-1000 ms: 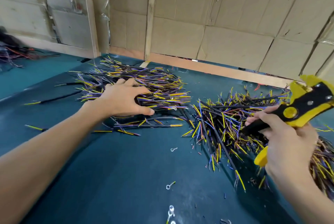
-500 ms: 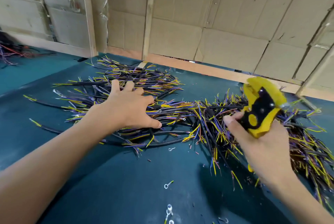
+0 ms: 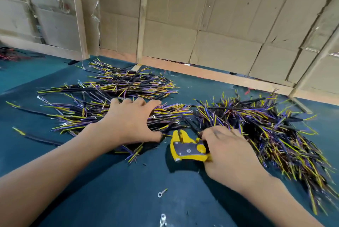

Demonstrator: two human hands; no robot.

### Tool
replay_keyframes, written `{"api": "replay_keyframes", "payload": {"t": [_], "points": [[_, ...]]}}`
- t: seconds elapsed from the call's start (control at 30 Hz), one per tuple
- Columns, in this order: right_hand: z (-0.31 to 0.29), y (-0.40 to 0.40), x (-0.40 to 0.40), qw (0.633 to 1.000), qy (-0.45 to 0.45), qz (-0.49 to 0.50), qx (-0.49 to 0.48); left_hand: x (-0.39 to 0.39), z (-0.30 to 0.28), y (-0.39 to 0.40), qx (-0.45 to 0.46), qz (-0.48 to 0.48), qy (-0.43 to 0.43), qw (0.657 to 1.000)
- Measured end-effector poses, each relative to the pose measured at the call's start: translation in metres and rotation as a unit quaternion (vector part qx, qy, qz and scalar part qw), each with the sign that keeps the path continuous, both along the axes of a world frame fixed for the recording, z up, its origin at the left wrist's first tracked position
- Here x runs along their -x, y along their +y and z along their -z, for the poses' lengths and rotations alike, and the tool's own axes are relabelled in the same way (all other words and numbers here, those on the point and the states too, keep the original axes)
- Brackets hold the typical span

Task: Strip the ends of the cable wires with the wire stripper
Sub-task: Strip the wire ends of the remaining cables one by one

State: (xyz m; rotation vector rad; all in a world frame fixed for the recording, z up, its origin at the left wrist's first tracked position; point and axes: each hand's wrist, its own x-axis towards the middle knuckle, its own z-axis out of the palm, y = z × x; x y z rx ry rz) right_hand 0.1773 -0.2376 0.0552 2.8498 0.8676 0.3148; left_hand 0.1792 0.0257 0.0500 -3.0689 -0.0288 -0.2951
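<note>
The left hand (image 3: 131,121) lay with its fingers spread apart on the left pile of cable wires (image 3: 113,96). The right hand (image 3: 229,151) gripped the yellow wire stripper (image 3: 187,150), fingers curled round its handles, low over the teal counter (image 3: 128,190) between both piles.

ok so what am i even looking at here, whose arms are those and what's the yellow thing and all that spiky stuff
There is no machine here: a person wears a camera on their head, so you look down along their own two arms. The left hand is spread over a pile of cut cables, black cables with yellow and purple wires sticking out of the ends. The right hand grips the handles of a yellow wire stripper, held low over the dark green table cover. A second cable pile lies to the right. A few small metal ring terminals lie loose near the front. Cardboard sheets form the wall behind.
</note>
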Motion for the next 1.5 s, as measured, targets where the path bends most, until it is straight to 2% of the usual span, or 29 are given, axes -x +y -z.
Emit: {"api": "replay_keyframes", "payload": {"t": [0.17,0.4,0.7,0.93,1.07,1.2,1.23,1.3,1.37,1.4,1.43,1.5], "points": [[0.005,-0.002,-0.006,0.999,-0.003,0.052,0.004,-0.009,0.003,0.003,-0.015,-0.057,-0.033,0.998],[0.004,-0.001,-0.008,0.995,-0.026,0.096,-0.023,-0.009,0.003,0.012,-0.022,-0.046,-0.077,0.996],[0.009,0.000,-0.015,0.989,-0.035,0.132,-0.053,-0.004,0.005,0.010,-0.039,-0.102,-0.063,0.992],[0.007,-0.004,-0.031,0.985,-0.033,0.161,-0.051,0.003,-0.007,0.005,-0.019,-0.092,-0.025,0.995],[0.008,-0.011,-0.032,0.987,-0.036,0.149,-0.041,0.008,-0.015,0.001,-0.045,-0.048,-0.078,0.995],[0.012,-0.015,-0.026,0.991,-0.057,0.123,-0.012,0.010,-0.020,-0.001,-0.086,0.024,-0.192,0.977],[0.012,-0.016,-0.025,0.991,-0.058,0.117,-0.012,0.011,-0.022,-0.002,-0.102,0.030,-0.189,0.976],[0.012,-0.017,-0.024,0.992,-0.056,0.112,-0.013,0.012,-0.023,-0.003,-0.112,-0.013,-0.080,0.990],[0.012,-0.018,-0.023,0.992,-0.056,0.109,-0.011,0.012,-0.025,0.001,-0.054,-0.075,0.059,0.994],[0.012,-0.019,-0.023,0.993,-0.056,0.108,-0.009,0.014,-0.028,0.003,-0.027,-0.090,0.098,0.991],[0.012,-0.020,-0.022,0.993,-0.054,0.106,-0.009,0.015,-0.031,0.004,-0.013,-0.090,0.105,0.990],[0.011,-0.019,-0.018,0.994,-0.054,0.097,-0.015,0.018,-0.039,0.004,-0.025,-0.067,0.057,0.996]]}}
